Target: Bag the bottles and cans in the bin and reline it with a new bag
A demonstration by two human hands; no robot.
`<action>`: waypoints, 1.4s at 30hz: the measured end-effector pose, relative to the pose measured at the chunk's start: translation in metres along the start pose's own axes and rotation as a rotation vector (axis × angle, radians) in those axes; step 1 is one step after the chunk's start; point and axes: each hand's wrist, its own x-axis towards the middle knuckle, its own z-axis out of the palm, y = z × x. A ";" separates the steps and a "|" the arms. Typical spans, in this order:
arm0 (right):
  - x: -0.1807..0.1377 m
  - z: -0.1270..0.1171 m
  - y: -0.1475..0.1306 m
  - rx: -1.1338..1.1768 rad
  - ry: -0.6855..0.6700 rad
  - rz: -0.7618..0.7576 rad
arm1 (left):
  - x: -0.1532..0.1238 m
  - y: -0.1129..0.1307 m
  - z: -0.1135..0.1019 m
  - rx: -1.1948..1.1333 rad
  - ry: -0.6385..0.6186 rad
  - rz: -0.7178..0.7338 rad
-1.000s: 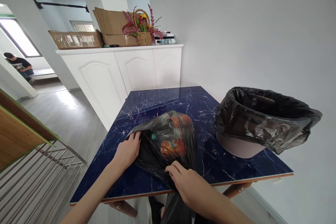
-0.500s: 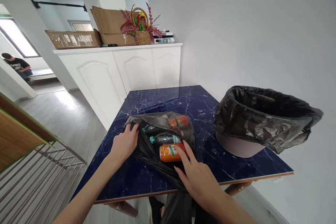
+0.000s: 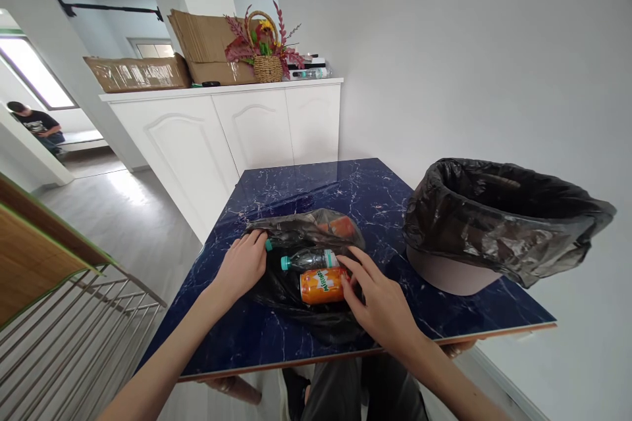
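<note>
Where the room opens toward a bright doorway, a long white panelled cabinet (image 3: 197, 138) stands behind the glossy dark blue marble-veined surface (image 3: 306, 181). On the cabinet's top lie flattened brown cardboard sheets (image 3: 202, 39) and a woven wicker basket of red and yellow flowers (image 3: 268, 68). Far off at the left another person (image 3: 37, 125) sits on the floor.

At the right side of the surface stands a round pale pink bin (image 3: 444, 273), its thin black plastic liner (image 3: 498, 210) folded over the rim and hanging loose.

Near the front edge lies a crumpled black plastic bag (image 3: 306, 316), its mouth spread wide so the contents show. The left hand (image 3: 243, 266) rests on the bag's left edge with the fingers bent close together; whether they pinch the film cannot be told. The right hand (image 3: 382, 306) lies over the bag's right side, fingers spread apart, with the fingertips touching the right end of an orange drink can (image 3: 320, 285).

That can lies on its side inside the bag, with "Mirinda" in green lettering on it. Just behind it, touching or nearly so, lies a clear plastic bottle (image 3: 311, 259) with a teal screw cap (image 3: 285, 264) pointing left; its label is too small to read. A second orange item (image 3: 340, 227) shows through the film at the back of the bag.
</note>
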 end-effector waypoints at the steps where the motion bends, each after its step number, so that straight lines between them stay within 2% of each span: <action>1: 0.002 0.002 0.004 0.015 0.041 -0.002 | 0.006 -0.003 0.003 -0.027 0.020 0.016; 4: 0.008 0.011 0.019 0.072 0.095 0.016 | 0.025 -0.015 0.014 -0.114 0.053 0.057; 8: 0.011 0.021 0.040 0.182 -0.008 0.093 | 0.043 -0.032 0.030 -0.193 0.037 0.099; 10: 0.010 0.025 0.049 0.240 -0.037 0.105 | 0.045 -0.037 0.037 -0.199 0.018 0.112; 13: 0.005 0.029 0.058 0.310 -0.001 0.087 | 0.041 -0.040 0.042 -0.173 -0.003 0.125; 16: -0.002 0.031 0.063 0.344 0.045 0.072 | 0.032 -0.037 0.037 -0.126 -0.004 0.116; 19: -0.007 0.032 0.064 0.356 0.071 0.102 | 0.021 -0.032 0.017 -0.088 0.005 0.112; 22: -0.009 0.032 0.063 0.381 0.076 0.173 | 0.007 -0.026 -0.017 -0.045 0.039 0.127; 24: -0.009 0.032 0.063 0.400 0.062 0.211 | -0.003 -0.021 -0.042 0.010 0.110 0.140; 27: -0.008 0.032 0.062 0.411 0.040 0.238 | -0.018 -0.017 -0.075 0.019 0.288 0.144; 30: -0.007 0.033 0.063 0.410 0.058 0.252 | -0.031 -0.021 -0.101 -0.095 0.489 0.114; 33: -0.006 0.033 0.063 0.405 0.077 0.277 | -0.036 -0.038 -0.121 -0.154 0.702 0.026; 36: -0.007 0.031 0.062 0.409 0.053 0.325 | -0.030 -0.064 -0.136 -0.157 0.889 -0.151; 39: -0.007 0.030 0.061 0.413 0.035 0.356 | -0.014 -0.088 -0.145 -0.068 0.901 -0.290; 42: -0.008 0.030 0.061 0.400 0.041 0.352 | 0.005 -0.104 -0.140 0.088 0.707 -0.378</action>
